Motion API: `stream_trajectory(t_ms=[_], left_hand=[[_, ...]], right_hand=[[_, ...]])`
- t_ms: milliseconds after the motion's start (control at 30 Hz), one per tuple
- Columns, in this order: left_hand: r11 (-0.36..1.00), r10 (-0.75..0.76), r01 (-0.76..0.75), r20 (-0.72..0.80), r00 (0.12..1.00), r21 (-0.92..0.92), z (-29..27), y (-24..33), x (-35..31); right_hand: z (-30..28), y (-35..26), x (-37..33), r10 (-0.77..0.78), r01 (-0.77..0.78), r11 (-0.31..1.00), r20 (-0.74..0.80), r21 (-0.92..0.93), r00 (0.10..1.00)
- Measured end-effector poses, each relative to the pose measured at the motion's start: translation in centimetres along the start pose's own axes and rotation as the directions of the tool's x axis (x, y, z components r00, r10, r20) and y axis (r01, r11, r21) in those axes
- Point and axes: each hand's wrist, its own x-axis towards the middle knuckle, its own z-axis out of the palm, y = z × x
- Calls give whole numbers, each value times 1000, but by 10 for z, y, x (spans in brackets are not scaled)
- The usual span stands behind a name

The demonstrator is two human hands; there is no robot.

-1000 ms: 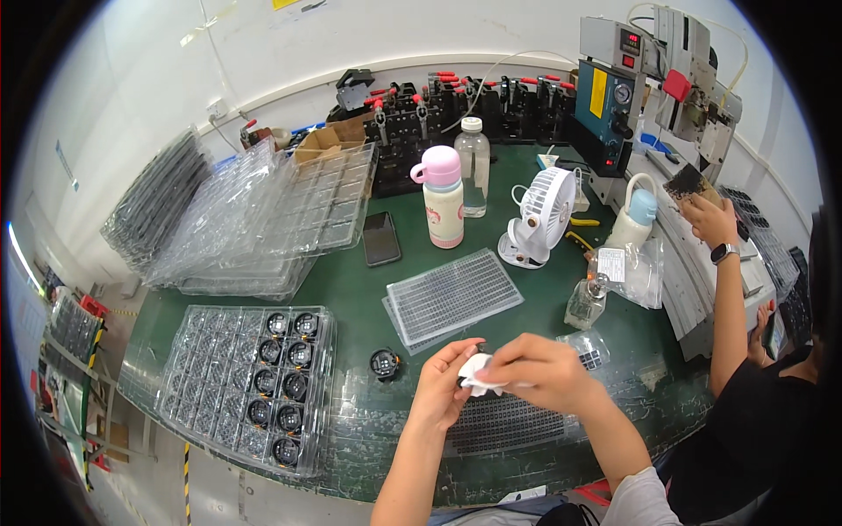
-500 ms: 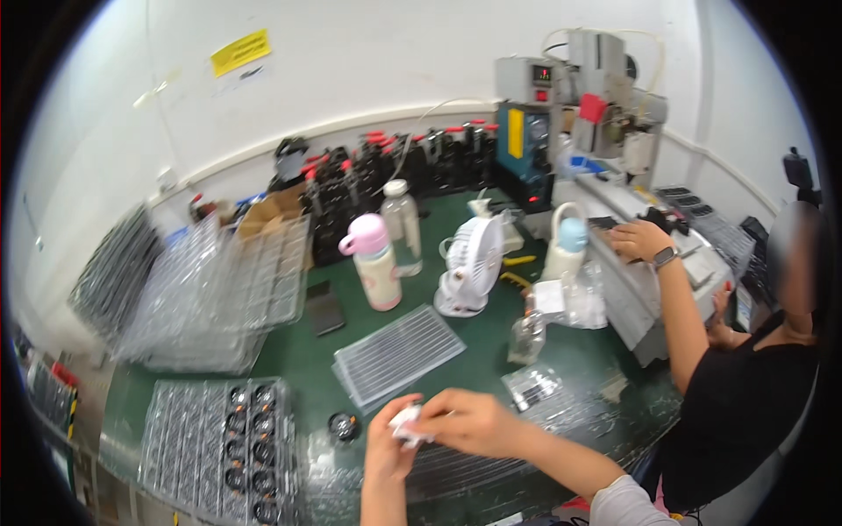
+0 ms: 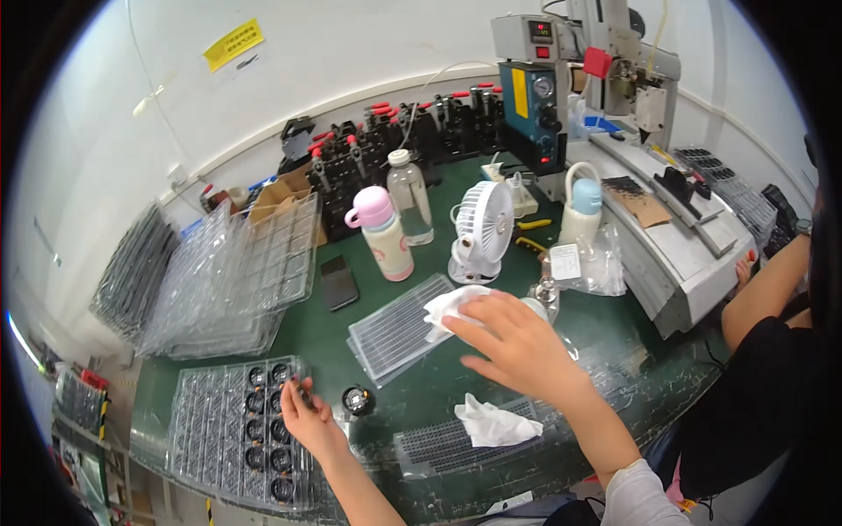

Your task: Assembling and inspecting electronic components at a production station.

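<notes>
My left hand (image 3: 309, 422) is closed on a small dark part (image 3: 303, 395), mostly hidden by the fingers, beside the right edge of a clear tray (image 3: 210, 421) with round black parts (image 3: 281, 458) in its right columns. One more round black part (image 3: 357, 401) lies on the table right of that hand. My right hand (image 3: 522, 346) has its fingers stretched and thumb apart. Its fingertips overlap a crumpled white tissue (image 3: 449, 309) above thin clear slotted sheets (image 3: 399, 329). A second white tissue (image 3: 495, 422) rests on a dark perforated sheet (image 3: 430, 449) near me.
Behind stand a pink-lidded bottle (image 3: 386, 241), a clear bottle (image 3: 410, 197) and a white fan (image 3: 482, 232). A small glass bottle (image 3: 545, 296) is beyond my right hand. Stacked clear trays (image 3: 197, 280) stand left; a machine (image 3: 649, 228) and a seated person (image 3: 763, 386) are right.
My hands have parted: the left moved left to the tray, the right moved up and right. A white tissue now lies on the perforated sheet. The co-worker's hand has left the machine.
</notes>
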Motion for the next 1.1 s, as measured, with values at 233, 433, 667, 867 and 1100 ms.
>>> stream_trajectory(t_ms=[233, 433, 667, 867, 1100], left_hand=[[379, 69, -522, 539, 840, 764, -24, 17, 45], [268, 22, -484, 497, 868, 833, -25, -8, 25], [344, -8, -438, 468, 883, 831, -17, -7, 14], [859, -511, 387, 568, 645, 334, 1, -28, -21], [806, -528, 538, 710, 466, 247, 3, -28, -55]], right_hand=[[-6, -9, -19, 103, -322, 886, 537, 332, 837], [-1, 5, -29, 232, -440, 883, 667, 160, 708], [28, 19, -37, 323, -405, 914, 655, -27, 684], [51, -40, -14, 122, -226, 820, 226, 526, 966], [64, -74, -23, 137, -105, 801, -9, 589, 991]])
